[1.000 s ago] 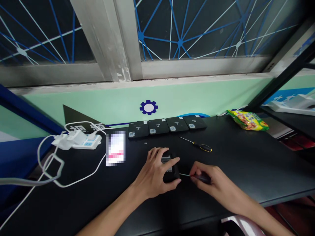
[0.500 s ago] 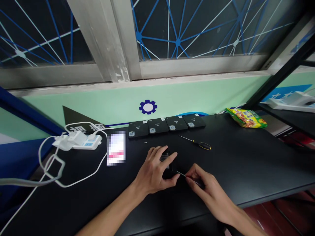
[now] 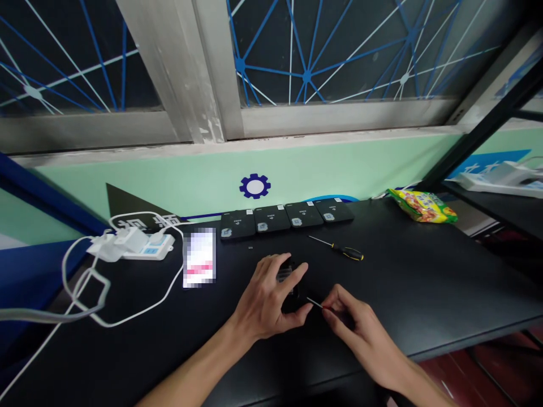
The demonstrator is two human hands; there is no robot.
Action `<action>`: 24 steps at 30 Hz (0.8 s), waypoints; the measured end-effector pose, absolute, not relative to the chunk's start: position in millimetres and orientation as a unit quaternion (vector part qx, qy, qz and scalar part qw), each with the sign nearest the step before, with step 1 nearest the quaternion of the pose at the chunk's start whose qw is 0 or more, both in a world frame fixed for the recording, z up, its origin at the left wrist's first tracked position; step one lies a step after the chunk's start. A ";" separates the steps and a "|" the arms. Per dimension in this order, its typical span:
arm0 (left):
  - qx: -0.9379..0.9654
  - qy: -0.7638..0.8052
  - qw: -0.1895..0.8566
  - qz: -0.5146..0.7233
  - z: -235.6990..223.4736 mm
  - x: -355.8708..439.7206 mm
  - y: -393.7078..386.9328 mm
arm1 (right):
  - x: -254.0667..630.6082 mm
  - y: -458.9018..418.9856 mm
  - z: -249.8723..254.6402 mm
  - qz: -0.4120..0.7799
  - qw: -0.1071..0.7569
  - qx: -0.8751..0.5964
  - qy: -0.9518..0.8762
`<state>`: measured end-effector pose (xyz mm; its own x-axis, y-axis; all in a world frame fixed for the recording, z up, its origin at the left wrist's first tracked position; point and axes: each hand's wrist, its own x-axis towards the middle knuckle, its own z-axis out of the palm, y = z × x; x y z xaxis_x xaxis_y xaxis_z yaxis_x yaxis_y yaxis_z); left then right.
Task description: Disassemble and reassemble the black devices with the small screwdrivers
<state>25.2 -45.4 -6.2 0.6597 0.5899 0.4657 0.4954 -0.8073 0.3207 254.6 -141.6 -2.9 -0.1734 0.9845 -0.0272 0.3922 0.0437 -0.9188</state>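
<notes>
My left hand point(image 3: 263, 297) lies over a small black device point(image 3: 289, 276) on the desk, its fingers and thumb bent around the edges. Much of the device is hidden under the fingers. With fingers closed, my right hand point(image 3: 358, 325) grips a thin screwdriver point(image 3: 314, 303). Its metal shaft points left toward the device's near right edge; whether the tip touches it I cannot tell. The handle is mostly covered by my fingers. Beyond my hands lies a second screwdriver point(image 3: 347, 252) with a black and yellow handle.
Several flat black boxes point(image 3: 271, 219) stand in a row along the wall. A lit phone point(image 3: 199, 257) lies left of my hand, near a white power strip point(image 3: 148, 249) with looped cables. Tiny screw-like pieces point(image 3: 250, 247) lie on the black desk point(image 3: 416, 282). A snack bag point(image 3: 424, 206) sits back right.
The view has shifted slightly. My right hand and its screwdriver have moved a little right and down, while my left hand stays on the device.
</notes>
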 end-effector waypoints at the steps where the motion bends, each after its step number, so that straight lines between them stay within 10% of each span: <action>1: 0.904 0.301 0.091 0.289 -5.3 24.1 -45.1 | 256.4 -141.7 -2.9 0.423 0.340 -0.547 -0.637; 11: 0.829 0.291 0.149 0.454 13.7 4.3 -32.3 | 295.2 -136.9 8.2 0.397 0.338 -0.583 -0.624; 24: 0.418 0.266 0.633 0.595 24.5 11.9 -22.6 | 351.1 -60.3 17.5 0.239 0.404 -0.635 -0.613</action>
<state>11.9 -22.6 24.5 0.1506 0.9754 0.1612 -0.5303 -0.0579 0.8458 351.1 -60.3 17.5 0.1332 0.9723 0.1920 0.5855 0.0791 -0.8068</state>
